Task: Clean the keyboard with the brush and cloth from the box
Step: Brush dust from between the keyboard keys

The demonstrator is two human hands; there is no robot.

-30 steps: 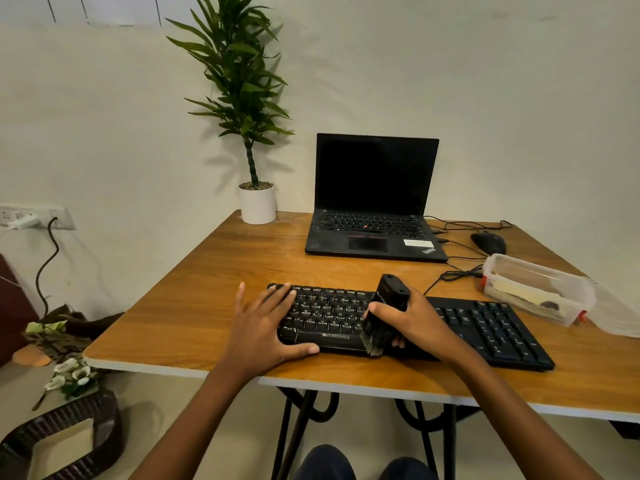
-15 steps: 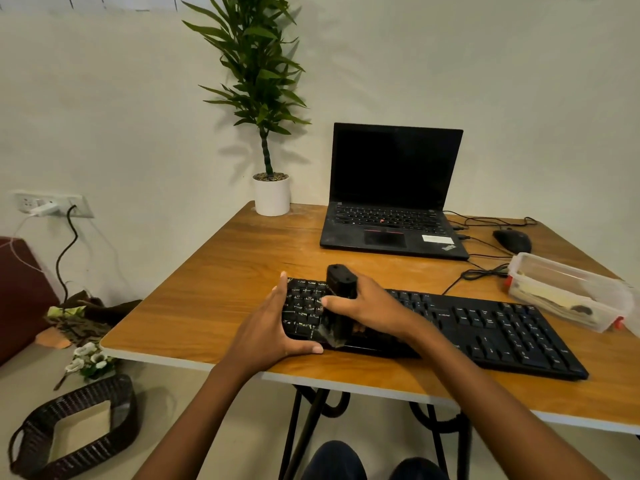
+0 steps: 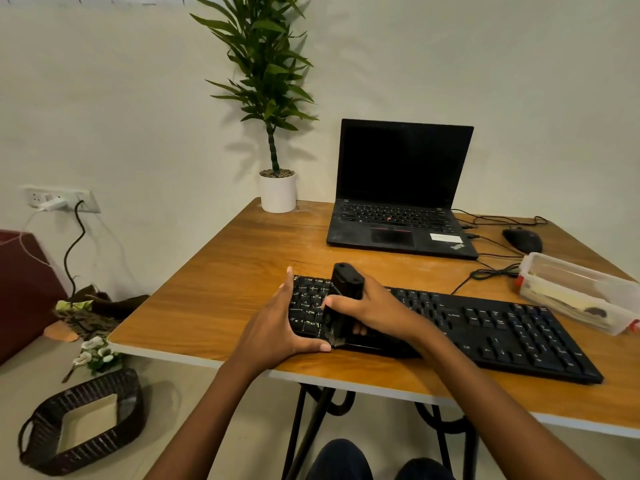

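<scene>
— So, where is the brush [image 3: 346, 289]?
— Upright in the right hand [image 3: 377, 310], fingers wrapped round its black body, bristles down on the left end of the keyboard [image 3: 485, 327].
— And the left hand [image 3: 277, 327]?
— Straight-fingered against the keyboard's left edge, thumb along the front.
— The box [image 3: 575, 292]?
— On the table [image 3: 225, 271], beyond the keyboard's right end, near the mouse [image 3: 523, 240].

Both forearms reach forward from the near side. The left hand [image 3: 277, 327] has straight fingers, thumb spread rightward; the right hand [image 3: 375, 310], just beside it, curls around the brush [image 3: 347, 285].
</scene>
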